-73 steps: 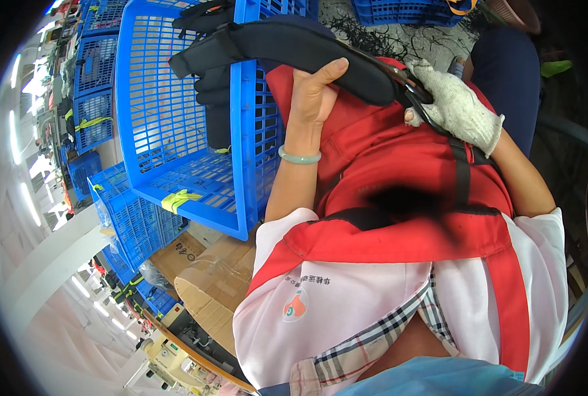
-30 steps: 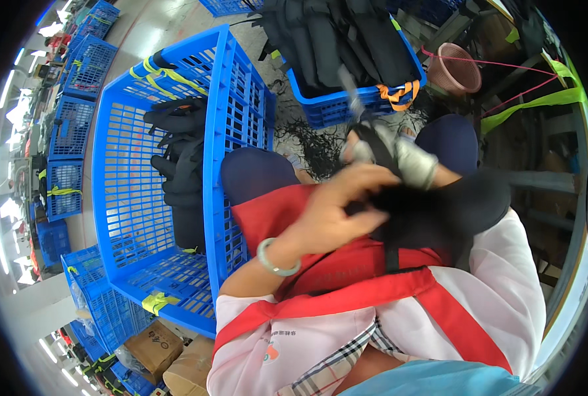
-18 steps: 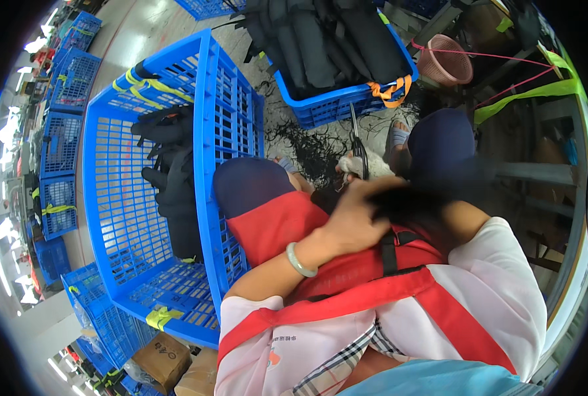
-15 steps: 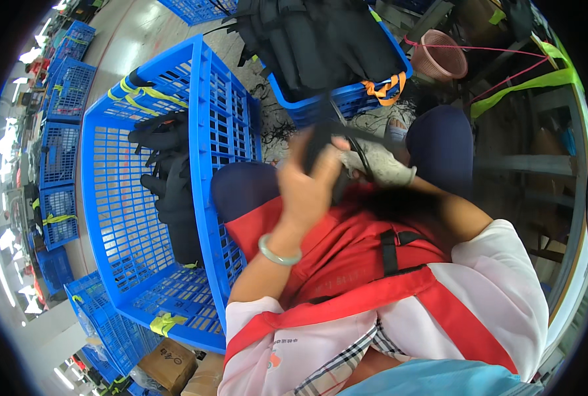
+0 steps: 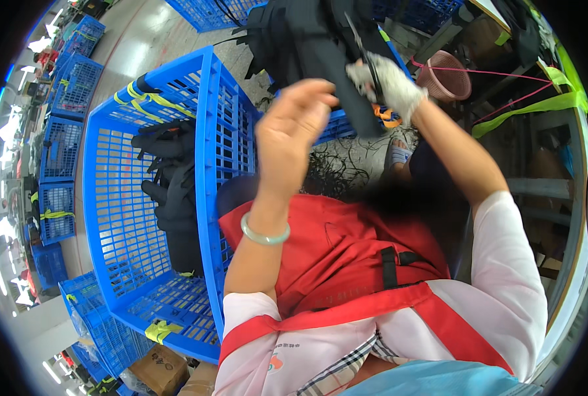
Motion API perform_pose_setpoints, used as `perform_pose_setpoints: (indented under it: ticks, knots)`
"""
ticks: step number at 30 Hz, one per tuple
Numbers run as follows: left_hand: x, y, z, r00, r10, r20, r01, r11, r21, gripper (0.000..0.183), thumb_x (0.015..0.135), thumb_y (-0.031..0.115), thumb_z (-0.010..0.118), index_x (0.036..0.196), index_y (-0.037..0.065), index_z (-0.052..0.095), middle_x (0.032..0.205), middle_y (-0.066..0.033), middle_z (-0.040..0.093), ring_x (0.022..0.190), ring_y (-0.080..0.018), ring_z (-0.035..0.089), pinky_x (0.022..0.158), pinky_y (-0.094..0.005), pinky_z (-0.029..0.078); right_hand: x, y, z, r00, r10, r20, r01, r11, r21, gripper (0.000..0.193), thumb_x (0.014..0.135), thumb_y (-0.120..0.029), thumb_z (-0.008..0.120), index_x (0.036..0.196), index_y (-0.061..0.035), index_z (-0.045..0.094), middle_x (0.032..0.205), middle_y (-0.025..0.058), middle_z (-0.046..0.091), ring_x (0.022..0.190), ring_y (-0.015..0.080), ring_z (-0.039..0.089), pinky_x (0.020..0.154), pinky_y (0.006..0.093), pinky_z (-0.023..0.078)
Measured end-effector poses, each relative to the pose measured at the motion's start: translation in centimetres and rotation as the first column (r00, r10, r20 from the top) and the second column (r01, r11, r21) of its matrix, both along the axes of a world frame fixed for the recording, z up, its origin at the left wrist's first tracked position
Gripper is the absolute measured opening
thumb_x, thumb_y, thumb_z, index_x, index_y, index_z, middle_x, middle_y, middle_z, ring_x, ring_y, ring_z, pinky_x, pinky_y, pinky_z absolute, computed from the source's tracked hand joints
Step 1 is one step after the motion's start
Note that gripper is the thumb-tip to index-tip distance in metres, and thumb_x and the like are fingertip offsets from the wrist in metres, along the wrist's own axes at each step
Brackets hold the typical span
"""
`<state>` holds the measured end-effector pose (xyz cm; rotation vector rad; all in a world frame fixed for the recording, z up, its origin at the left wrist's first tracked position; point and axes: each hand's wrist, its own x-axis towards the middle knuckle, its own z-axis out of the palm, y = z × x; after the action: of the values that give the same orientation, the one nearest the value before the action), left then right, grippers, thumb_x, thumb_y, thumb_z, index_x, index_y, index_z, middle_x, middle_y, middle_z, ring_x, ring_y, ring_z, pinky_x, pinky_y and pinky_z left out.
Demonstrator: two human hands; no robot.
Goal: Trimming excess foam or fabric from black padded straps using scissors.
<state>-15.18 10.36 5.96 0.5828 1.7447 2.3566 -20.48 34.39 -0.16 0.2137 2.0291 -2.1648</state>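
Observation:
My right hand (image 5: 389,86), in a whitish glove, is closed on a pair of scissors (image 5: 353,30) with black handles, blades pointing up and away. Beside and under that hand, a long black fabric piece (image 5: 346,96) slants over the front of a blue crate (image 5: 330,129). My bare left hand (image 5: 294,125), slightly blurred, is raised left of this piece, fingers loosely curled and apart from the thumb. Its fingertips come close to the fabric's edge; contact is unclear. More black pieces (image 5: 284,43) are heaped in the same crate.
A tall blue crate (image 5: 208,198) at my left holds black pieces (image 5: 175,198). Dark thread scraps (image 5: 337,162) litter the floor. A pink basket (image 5: 445,76) stands at the far right, near a pink cord and a yellow-green strip (image 5: 531,112). A red apron (image 5: 333,257) covers my lap.
Both hands have moved away from my lap toward the far crate, the right one with the scissors. The black piece that was between my hands over my lap is no longer there.

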Motion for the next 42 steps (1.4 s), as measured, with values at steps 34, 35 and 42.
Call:
perform_pose_setpoints:
  ticks: [34,35,42]
  knots:
    - [11.4,-16.3,8.2,0.917,-0.278,-0.286,0.377,0.838,0.394,0.026,0.097,0.02,0.048,0.106,-0.001,0.062,0.102,-0.0188,0.058,0.081,-0.0199,0.059,0.075,-0.0278,0.046,5.8,-13.7,-5.6,0.951,0.262,0.164,-0.308,0.854,0.42,0.007,0.093,-0.012,0.048,0.09,-0.006,0.051,0.063,0.0003,0.051,0.051,0.0091,0.046,0.045,0.0236,0.035]
    - [10.7,-16.8,7.5,0.929,-0.266,-0.258,0.351,0.852,0.389,0.026,0.098,0.02,0.048,0.105,-0.001,0.062,0.101,-0.0185,0.058,0.08,-0.0198,0.059,0.075,-0.0276,0.047,6.0,-14.6,-5.5,0.942,0.256,0.215,-0.332,0.791,0.514,0.008,0.092,-0.014,0.051,0.089,-0.0071,0.052,0.064,0.0004,0.052,0.052,0.0099,0.049,0.047,0.025,0.037]
    - [10.1,-20.1,5.1,0.961,-0.243,-0.131,0.273,0.909,0.315,0.028,0.098,0.022,0.047,0.1,-0.001,0.063,0.094,-0.0167,0.061,0.075,-0.019,0.06,0.071,-0.0268,0.047,5.5,-17.9,-8.3,0.883,0.288,0.371,-0.454,0.727,0.515,0.009,0.087,-0.015,0.058,0.088,-0.0087,0.052,0.061,-0.0003,0.052,0.044,0.0079,0.046,0.041,0.0225,0.033]
